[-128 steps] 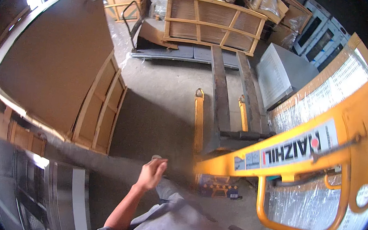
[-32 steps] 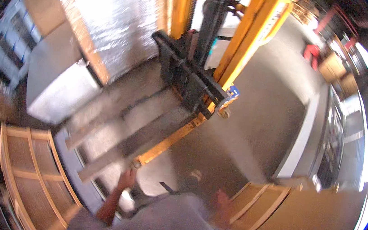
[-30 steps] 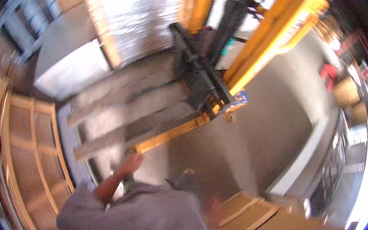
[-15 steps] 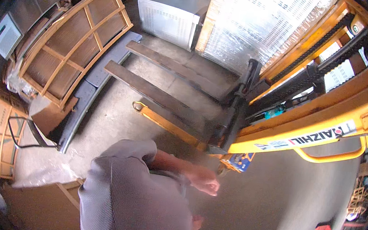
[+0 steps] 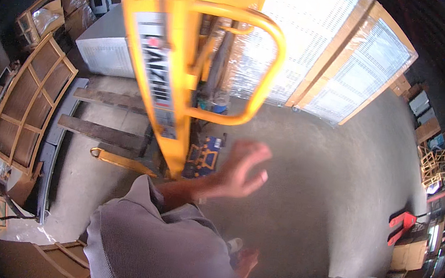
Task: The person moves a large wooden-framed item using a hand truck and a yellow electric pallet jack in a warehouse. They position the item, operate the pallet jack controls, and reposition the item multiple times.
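My left hand reaches forward with its fingers curved and the thumb apart, holding nothing. It is slightly blurred, just below the looped yellow handle of a manual pallet stacker and apart from it. The stacker's yellow mast stands tall in front of me. Its dark forks point left, above a yellow support leg. My right hand hangs low beside my grey shirt, partly hidden by it, and its fingers are too unclear to read.
Wrapped white perforated cabinets stand beyond the stacker. At left are a wood-framed crate, a grey platform cart and a white metal box. A red pallet jack, cartons and wooden frames line the right side.
My view has swung right, so the stacker appears farther left and its handle nearer. My left hand has risen, and its curled fingers have opened.
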Action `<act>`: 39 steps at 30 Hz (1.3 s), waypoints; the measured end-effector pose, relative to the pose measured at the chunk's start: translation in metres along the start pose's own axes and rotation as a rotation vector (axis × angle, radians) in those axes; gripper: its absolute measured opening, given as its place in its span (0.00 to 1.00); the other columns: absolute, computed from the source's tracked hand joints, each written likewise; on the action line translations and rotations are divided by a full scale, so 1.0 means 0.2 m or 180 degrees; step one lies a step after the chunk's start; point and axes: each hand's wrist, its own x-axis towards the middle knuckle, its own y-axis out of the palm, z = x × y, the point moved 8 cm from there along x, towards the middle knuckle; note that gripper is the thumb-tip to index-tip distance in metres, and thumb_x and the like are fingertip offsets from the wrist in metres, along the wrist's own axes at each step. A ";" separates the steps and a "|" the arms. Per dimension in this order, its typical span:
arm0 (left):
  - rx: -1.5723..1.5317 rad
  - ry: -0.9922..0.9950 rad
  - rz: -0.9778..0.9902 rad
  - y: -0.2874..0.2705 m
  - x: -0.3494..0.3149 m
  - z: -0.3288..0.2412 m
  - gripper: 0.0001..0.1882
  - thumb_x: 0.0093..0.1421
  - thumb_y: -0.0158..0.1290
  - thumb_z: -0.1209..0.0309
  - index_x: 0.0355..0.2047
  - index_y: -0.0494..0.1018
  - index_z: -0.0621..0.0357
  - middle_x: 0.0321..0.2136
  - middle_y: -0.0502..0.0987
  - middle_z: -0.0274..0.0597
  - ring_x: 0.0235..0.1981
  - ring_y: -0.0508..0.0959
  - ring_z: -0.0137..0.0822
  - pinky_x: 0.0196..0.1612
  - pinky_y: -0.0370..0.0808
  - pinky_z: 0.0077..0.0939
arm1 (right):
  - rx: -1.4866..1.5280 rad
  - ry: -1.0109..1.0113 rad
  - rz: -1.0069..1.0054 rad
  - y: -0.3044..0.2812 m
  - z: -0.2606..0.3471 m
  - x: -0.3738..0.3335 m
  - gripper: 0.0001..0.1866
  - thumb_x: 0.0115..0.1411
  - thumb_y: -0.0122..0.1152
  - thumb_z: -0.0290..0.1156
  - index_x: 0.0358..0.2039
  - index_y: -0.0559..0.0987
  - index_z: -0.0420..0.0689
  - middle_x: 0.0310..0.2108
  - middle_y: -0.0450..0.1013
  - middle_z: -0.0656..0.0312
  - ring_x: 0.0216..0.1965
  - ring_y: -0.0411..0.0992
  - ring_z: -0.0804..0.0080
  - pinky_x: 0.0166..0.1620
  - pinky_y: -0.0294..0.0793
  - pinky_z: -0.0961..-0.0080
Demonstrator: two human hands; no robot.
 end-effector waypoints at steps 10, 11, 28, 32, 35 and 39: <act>0.0515 -0.2451 -0.2741 0.14 0.43 0.58 0.18 0.60 0.62 0.64 0.41 0.70 0.63 0.26 0.72 0.34 0.28 0.72 0.29 0.36 0.72 0.25 | -0.1819 0.0084 0.1175 0.33 1.15 0.92 0.20 0.67 0.49 0.46 0.40 0.76 0.39 0.32 0.76 0.56 0.30 0.76 0.63 0.33 0.79 0.64; 0.0378 -0.2306 -0.2950 0.13 0.44 0.58 0.12 0.62 0.59 0.66 0.33 0.70 0.61 0.24 0.70 0.29 0.25 0.67 0.21 0.27 0.67 0.20 | -0.2019 0.0006 0.1252 0.47 1.28 1.01 0.20 0.68 0.48 0.45 0.40 0.76 0.38 0.33 0.76 0.55 0.30 0.76 0.64 0.33 0.79 0.65; 0.1659 -0.1798 -0.4577 0.16 0.35 0.52 0.09 0.62 0.51 0.75 0.25 0.66 0.57 0.14 0.63 0.29 0.14 0.61 0.20 0.17 0.58 0.16 | -0.2669 -0.2485 0.5114 3.91 1.75 0.68 0.23 0.68 0.48 0.48 0.47 0.74 0.39 0.34 0.76 0.58 0.33 0.76 0.70 0.37 0.74 0.71; 0.2126 -0.1702 -0.4592 0.16 0.34 0.49 0.09 0.61 0.48 0.77 0.24 0.62 0.54 0.12 0.62 0.30 0.13 0.60 0.21 0.14 0.56 0.17 | -0.2803 -0.0527 0.5218 4.38 1.60 0.20 0.21 0.67 0.48 0.48 0.45 0.75 0.42 0.33 0.76 0.60 0.30 0.76 0.73 0.32 0.74 0.74; 0.2553 -0.1744 -0.5521 0.20 0.22 0.43 0.12 0.62 0.45 0.76 0.22 0.59 0.50 0.12 0.58 0.29 0.11 0.58 0.23 0.13 0.55 0.20 | -0.3558 -0.0243 0.5401 4.57 1.34 -0.01 0.22 0.66 0.48 0.50 0.46 0.75 0.44 0.33 0.76 0.60 0.29 0.76 0.75 0.30 0.74 0.76; 0.2802 -0.1479 -0.5428 0.23 0.25 0.42 0.12 0.63 0.45 0.72 0.22 0.59 0.51 0.12 0.57 0.29 0.10 0.57 0.22 0.13 0.55 0.19 | -0.4389 0.0015 0.5837 4.69 0.80 -0.22 0.26 0.67 0.45 0.55 0.50 0.70 0.45 0.35 0.75 0.59 0.26 0.75 0.77 0.25 0.72 0.80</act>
